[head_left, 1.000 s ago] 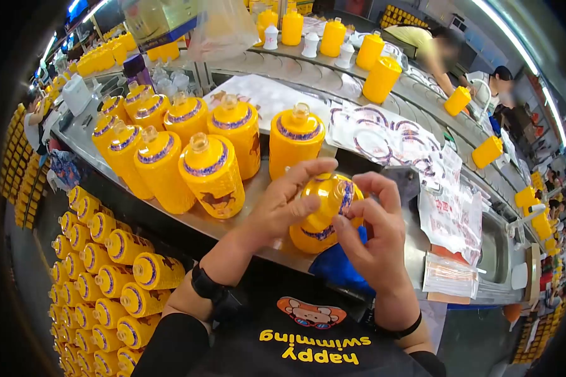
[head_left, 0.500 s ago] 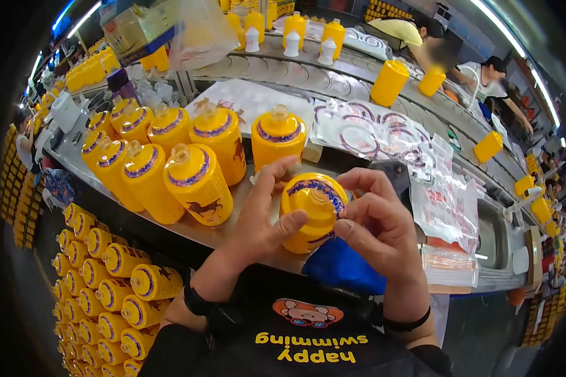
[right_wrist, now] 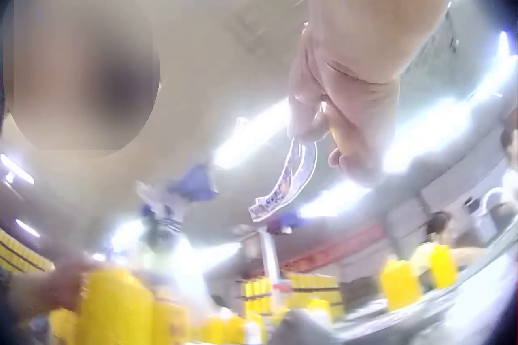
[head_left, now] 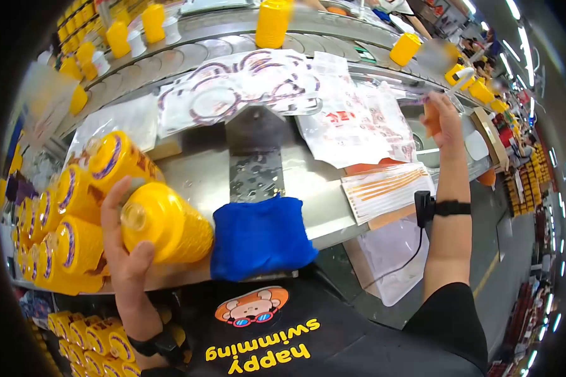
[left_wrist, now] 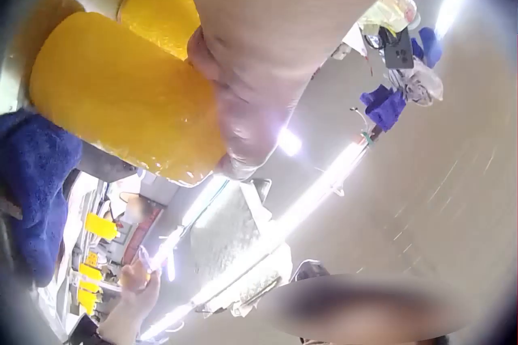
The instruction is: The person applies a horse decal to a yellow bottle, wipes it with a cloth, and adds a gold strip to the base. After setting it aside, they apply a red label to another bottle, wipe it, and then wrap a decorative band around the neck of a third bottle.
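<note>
Gripping a yellow bottle (head_left: 170, 229) tipped on its side, the left hand (head_left: 127, 251) wraps its neck end, fingers curled round; bottle lies at the desk (head_left: 321, 201) edge. Just right of that grip, touching the bottle: blue cloth (head_left: 261, 235). Left of it: more yellow bottles (head_left: 75, 213). Right hand (head_left: 443, 119) raised well apart, pinching a thin printed band (right_wrist: 283, 179) hanging below its fingers.

On the bench (head_left: 333, 201) lies one blue cloth (head_left: 261, 237) at its near edge. About eight yellow bottles (head_left: 75, 195) crowd its left end, one more tipped in the left hand (head_left: 122, 251). Beyond the far edge, three white bottles (head_left: 135, 43) show.
</note>
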Motion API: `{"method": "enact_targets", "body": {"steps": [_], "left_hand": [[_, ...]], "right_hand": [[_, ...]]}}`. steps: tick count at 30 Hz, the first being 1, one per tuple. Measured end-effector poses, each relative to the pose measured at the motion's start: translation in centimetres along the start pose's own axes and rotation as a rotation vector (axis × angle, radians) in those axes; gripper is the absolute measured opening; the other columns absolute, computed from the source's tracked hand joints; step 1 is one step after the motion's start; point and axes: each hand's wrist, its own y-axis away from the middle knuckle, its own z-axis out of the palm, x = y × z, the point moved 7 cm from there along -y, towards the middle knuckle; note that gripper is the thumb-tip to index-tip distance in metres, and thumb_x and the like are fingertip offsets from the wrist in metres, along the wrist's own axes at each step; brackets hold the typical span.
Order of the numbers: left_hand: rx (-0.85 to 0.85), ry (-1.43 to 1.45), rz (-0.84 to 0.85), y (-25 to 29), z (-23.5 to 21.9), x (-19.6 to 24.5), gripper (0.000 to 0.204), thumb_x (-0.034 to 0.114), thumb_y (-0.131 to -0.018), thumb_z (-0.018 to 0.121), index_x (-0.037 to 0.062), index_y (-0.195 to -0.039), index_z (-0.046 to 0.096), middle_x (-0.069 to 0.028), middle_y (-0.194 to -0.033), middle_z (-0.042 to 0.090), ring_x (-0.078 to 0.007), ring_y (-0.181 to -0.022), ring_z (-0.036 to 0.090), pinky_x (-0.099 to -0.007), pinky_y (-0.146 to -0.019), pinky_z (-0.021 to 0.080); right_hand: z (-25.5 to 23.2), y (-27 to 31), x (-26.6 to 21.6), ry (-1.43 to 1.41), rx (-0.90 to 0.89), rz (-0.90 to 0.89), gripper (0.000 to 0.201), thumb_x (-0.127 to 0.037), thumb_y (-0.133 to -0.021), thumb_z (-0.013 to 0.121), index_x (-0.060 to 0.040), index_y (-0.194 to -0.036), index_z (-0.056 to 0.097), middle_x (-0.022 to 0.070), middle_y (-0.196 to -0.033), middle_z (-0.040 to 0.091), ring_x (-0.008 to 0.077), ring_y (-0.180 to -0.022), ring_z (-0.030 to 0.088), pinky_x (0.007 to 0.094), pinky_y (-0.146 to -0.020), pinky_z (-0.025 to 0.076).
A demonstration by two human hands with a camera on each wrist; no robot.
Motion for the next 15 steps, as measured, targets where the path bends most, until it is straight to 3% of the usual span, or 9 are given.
{"method": "enact_targets", "body": {"steps": [2, 3, 5, 7, 10, 13, 15], "left_hand": [[-0.009, 0.004, -0.047, 0.1, -0.1, -0.5, 0.092, 0.056, -0.075, 0.072, -0.0006, -0.14, 0.04, -0.0141, -0.135, 0.046, -0.0239, -0.124, 0.048, -0.0363, -0.106, 0.038], [-0.008, 0.004, -0.072, 0.2, -0.2, -0.8, 0.095, 0.061, -0.074, 0.072, -0.0007, -0.139, 0.04, -0.0144, -0.135, 0.046, -0.0242, -0.125, 0.048, -0.0367, -0.106, 0.038], [0.021, -0.043, -0.079, 0.5, -0.7, -1.3, 0.098, 0.066, -0.072, 0.071, -0.0008, -0.137, 0.042, -0.0153, -0.137, 0.046, -0.0257, -0.126, 0.047, -0.0381, -0.107, 0.037], [0.073, -0.066, -0.107, 0.7, -1.1, -1.5, 0.098, 0.068, -0.068, 0.072, -0.0011, -0.133, 0.045, -0.0171, -0.139, 0.045, -0.0284, -0.129, 0.045, -0.0405, -0.109, 0.035], [0.068, -0.004, -0.119, 0.9, -1.1, -1.8, 0.094, 0.059, -0.068, 0.073, 0.001, -0.136, 0.042, -0.0165, -0.142, 0.042, -0.0277, -0.127, 0.048, -0.0389, -0.106, 0.04], [0.088, -0.007, -0.103, 1.2, -1.6, -2.4, 0.093, 0.058, -0.069, 0.073, 0.0012, -0.137, 0.042, -0.0173, -0.143, 0.041, -0.0282, -0.127, 0.048, -0.0398, -0.107, 0.041], [0.067, 0.048, -0.111, 1.2, -1.7, -2.9, 0.093, 0.056, -0.068, 0.073, 0.0017, -0.137, 0.042, -0.0169, -0.144, 0.04, -0.0286, -0.127, 0.048, -0.04, -0.107, 0.041]], "right_hand": [[-6.8, -2.3, 5.1, 0.457, 0.246, 0.149, 0.022, -0.031, -0.088, 0.068, -0.0109, -0.098, 0.064, -0.0049, -0.074, 0.053, 0.0076, -0.061, 0.049, 0.0254, -0.044, 0.039], [-9.5, -2.5, 7.3, 0.607, 0.252, 0.169, 0.026, -0.033, -0.084, 0.07, -0.0089, -0.091, 0.065, -0.0008, -0.067, 0.053, 0.0102, -0.058, 0.049, 0.029, -0.046, 0.04], [-19.1, -7.9, 15.9, 1.304, 0.259, -0.06, 0.024, -0.029, -0.078, 0.072, -0.007, -0.086, 0.069, 0.0076, -0.069, 0.061, 0.0187, -0.062, 0.059, 0.0366, -0.054, 0.048], [-20.6, -7.9, 20.4, 1.779, 0.001, 0.012, 0.026, -0.027, -0.073, 0.071, -0.0049, -0.087, 0.072, 0.0147, -0.087, 0.07, 0.0283, -0.074, 0.067, 0.0406, -0.068, 0.053], [-15.6, -5.2, 19.0, 1.708, -0.44, 0.483, 0.041, -0.032, -0.08, 0.064, -0.0046, -0.109, 0.07, 0.019, -0.115, 0.067, 0.0361, -0.107, 0.064, 0.0432, -0.09, 0.052], [-13.2, -3.4, 17.6, 1.825, -0.512, 0.667, 0.044, -0.032, -0.081, 0.062, -0.0051, -0.115, 0.068, 0.0187, -0.125, 0.062, 0.0364, -0.113, 0.062, 0.0434, -0.094, 0.049], [-10.8, -0.9, 14.7, 1.673, -0.342, 0.911, 0.043, -0.024, -0.083, 0.056, -0.0054, -0.121, 0.065, 0.0199, -0.132, 0.057, 0.0372, -0.118, 0.058, 0.0448, -0.096, 0.047]]}}
